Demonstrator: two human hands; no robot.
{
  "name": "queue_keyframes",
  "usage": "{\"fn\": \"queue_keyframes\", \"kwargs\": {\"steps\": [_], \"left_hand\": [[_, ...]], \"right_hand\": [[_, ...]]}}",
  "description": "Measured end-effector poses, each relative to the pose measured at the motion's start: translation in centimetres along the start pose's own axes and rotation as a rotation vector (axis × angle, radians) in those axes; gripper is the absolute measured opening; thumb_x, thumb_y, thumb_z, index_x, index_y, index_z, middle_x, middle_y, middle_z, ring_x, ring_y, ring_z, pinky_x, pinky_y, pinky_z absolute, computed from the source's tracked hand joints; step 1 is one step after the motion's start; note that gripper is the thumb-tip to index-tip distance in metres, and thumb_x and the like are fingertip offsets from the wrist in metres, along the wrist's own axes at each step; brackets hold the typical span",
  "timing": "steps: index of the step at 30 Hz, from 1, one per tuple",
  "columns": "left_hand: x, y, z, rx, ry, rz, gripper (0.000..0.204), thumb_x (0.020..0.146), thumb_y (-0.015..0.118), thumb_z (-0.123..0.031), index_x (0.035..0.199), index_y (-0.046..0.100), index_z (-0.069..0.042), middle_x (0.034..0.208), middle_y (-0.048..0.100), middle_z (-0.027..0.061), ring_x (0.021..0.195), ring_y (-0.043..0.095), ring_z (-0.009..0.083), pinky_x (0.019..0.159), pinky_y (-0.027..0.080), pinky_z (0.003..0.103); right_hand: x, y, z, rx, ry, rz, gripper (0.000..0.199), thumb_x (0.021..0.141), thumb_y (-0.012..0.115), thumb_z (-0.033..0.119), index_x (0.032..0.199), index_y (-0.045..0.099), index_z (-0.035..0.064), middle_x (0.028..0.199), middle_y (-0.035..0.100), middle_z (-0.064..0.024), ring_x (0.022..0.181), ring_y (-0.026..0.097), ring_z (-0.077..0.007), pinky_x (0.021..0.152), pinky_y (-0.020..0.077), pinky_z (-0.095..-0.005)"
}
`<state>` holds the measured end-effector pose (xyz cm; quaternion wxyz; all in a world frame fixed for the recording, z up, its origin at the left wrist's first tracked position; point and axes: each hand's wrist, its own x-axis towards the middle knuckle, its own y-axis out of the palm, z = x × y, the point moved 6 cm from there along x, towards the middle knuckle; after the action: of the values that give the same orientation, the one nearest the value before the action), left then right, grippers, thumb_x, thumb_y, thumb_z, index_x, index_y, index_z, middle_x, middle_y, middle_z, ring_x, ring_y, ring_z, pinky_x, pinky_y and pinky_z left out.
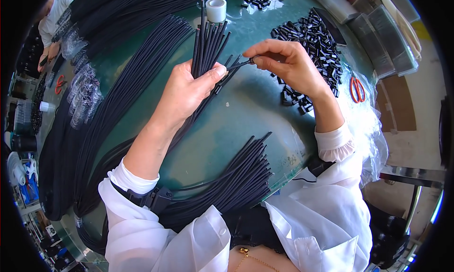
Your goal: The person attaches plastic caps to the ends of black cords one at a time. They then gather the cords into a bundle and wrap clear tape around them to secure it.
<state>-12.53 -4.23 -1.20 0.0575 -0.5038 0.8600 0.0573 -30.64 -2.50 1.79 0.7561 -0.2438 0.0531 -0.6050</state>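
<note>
White sleeves (142, 224) frame the green surface (236, 130). Left hand (187, 90) clamps a bundle of black cords (208, 42) — right hand (288, 64) pinches one cord tip (241, 63) beside loose black clips (317, 40).

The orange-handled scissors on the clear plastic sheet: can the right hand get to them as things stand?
Probably yes. The orange-handled scissors lie uncovered just right of the right hand, nothing between them. But its fingertips pinch a thin black cord, so it would likely have to let go first.
</note>
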Motion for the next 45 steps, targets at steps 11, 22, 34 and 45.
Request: {"fn": "queue_keyframes", "kwargs": {"steps": [11, 22, 34, 45], "left_hand": [[-0.3, 1.0, 0.5, 0.028, -0.058, 0.168, 0.019, 0.090, 0.059, -0.022, 0.084, 0.059, -0.004, 0.062, 0.050, -0.0049, 0.052, 0.041, 0.0011, 0.047, 0.034, 0.020], [0.3, -0.1, -0.1, 0.017, 0.029, -0.018, 0.024, 0.090, 0.058, -0.027, 0.087, 0.059, -0.003, 0.061, 0.051, -0.0018, 0.050, 0.042, 0.0039, 0.045, 0.034, 0.020], [0.4, -0.6, 0.5, -0.058, -0.049, -0.018, 0.015, 0.087, 0.063, -0.019, 0.086, 0.060, -0.004, 0.059, 0.046, -0.0062, 0.049, 0.038, 0.0006, 0.044, 0.030, 0.018], [0.1, 0.0, -0.1, 0.058, 0.021, 0.004, 0.015, 0.086, 0.064, -0.018, 0.086, 0.060, -0.004, 0.061, 0.047, -0.0061, 0.051, 0.039, 0.0008, 0.046, 0.031, 0.018]], "right_hand": [[-0.3, 3.7, 0.1, 0.350, 0.185, 0.244, 0.011, 0.088, 0.058, 0.007, 0.096, 0.058, -0.0003, 0.078, 0.064, -0.0040, 0.068, 0.060, -0.0081, 0.064, 0.0492, -0.0215], [-0.2, -7.7, -5.2, -1.128, 0.197, -0.449, 0.010, 0.082, 0.063, 0.015, 0.085, 0.065, 0.0051, 0.078, 0.064, -0.0067, 0.073, 0.062, -0.0170, 0.070, 0.0491, -0.0280], [0.8, -1.2, -2.4, 0.373, 0.158, -0.132, 0.016, 0.084, 0.067, 0.017, 0.089, 0.064, 0.0020, 0.087, 0.064, -0.0037, 0.082, 0.059, -0.0098, 0.072, 0.0481, -0.0251], [0.0, -1.1, -0.7, 0.142, 0.058, 0.028, 0.015, 0.087, 0.063, 0.013, 0.096, 0.065, 0.0008, 0.085, 0.063, -0.0023, 0.077, 0.058, -0.0085, 0.072, 0.0477, -0.0227]]}}
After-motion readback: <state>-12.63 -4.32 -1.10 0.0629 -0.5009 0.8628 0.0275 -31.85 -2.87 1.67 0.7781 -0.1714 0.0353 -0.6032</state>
